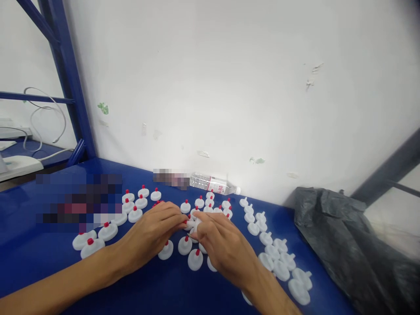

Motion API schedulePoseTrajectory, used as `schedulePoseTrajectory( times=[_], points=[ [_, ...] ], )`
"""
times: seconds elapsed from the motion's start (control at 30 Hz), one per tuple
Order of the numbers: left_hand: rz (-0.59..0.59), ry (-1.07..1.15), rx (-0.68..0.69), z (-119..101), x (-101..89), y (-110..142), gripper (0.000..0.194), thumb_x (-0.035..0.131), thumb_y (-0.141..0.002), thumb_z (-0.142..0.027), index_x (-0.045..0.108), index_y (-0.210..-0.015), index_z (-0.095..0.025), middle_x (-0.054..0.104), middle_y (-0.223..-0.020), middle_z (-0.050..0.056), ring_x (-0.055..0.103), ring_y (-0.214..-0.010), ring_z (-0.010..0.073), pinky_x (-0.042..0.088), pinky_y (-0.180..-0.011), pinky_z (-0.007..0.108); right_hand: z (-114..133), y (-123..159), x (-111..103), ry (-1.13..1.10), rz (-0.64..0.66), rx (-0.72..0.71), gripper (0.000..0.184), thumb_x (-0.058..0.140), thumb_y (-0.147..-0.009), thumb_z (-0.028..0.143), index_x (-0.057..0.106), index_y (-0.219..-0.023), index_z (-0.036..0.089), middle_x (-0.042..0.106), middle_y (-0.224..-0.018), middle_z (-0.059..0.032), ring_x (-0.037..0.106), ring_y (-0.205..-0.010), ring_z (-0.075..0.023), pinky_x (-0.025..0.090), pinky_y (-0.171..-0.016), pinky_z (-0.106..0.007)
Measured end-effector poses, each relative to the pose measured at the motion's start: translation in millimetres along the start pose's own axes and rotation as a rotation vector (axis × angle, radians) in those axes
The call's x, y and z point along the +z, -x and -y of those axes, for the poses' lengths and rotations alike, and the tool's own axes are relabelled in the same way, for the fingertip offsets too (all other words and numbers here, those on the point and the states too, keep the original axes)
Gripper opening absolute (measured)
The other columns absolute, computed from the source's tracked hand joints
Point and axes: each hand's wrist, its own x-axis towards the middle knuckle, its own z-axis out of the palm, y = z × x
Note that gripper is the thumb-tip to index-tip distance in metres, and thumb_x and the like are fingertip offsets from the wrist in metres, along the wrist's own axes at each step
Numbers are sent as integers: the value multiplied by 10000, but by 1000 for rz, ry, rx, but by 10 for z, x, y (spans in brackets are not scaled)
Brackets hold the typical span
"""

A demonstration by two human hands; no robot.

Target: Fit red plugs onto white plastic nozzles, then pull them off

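Note:
My left hand [156, 227] pinches a small red cap [185, 222] between thumb and fingertips. My right hand [220, 243] is closed around a white spouted lid [196, 225], its spout pointing left at the red cap. The two hands almost meet, and the fingers hide much of the contact, so I cannot tell how far the cap sits on the spout. Around them stand round white lids with red tips, such as a capped lid [195, 259] just below my hands. A few loose red caps [158, 203] show behind my left hand.
On the right, several white lids with bare spouts [281, 270] lie in a slanting band. Left of my hands are more red-tipped lids [107, 232]. A clear bottle [213, 183] lies along the wall. A dark plastic bag [331, 232] covers the right side of the blue table [138, 293].

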Motion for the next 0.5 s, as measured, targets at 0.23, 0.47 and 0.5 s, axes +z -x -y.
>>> schedulePoseTrajectory(
  times=[0.23,0.47,0.5],
  points=[
    [34,139,-85,-50,-19,48,162,454,-989,-122,585,-960,-212,613,-795,14,534,-732,169,453,-675,323,79,4,19,133,-45,-92,185,467,-963,110,629,-952,200,749,-1142,-88,691,-1044,-188,591,-892,-325],
    [8,181,-208,-112,-9,0,168,478,-1008,-231,646,-1017,-244,664,-832,1,593,-749,163,506,-701,304,87,-58,-31,162,-3,-97,199,500,-958,127,638,-1079,205,736,-1156,-83,668,-1077,-185,563,-941,-327],
    [3,161,-207,-114,-5,-19,183,474,-1011,-240,644,-1077,-256,683,-882,9,608,-799,174,516,-735,317,62,-65,-47,152,24,-83,225,519,-948,117,628,-1125,204,730,-1160,-86,666,-1076,-190,561,-942,-337]
  ],
)
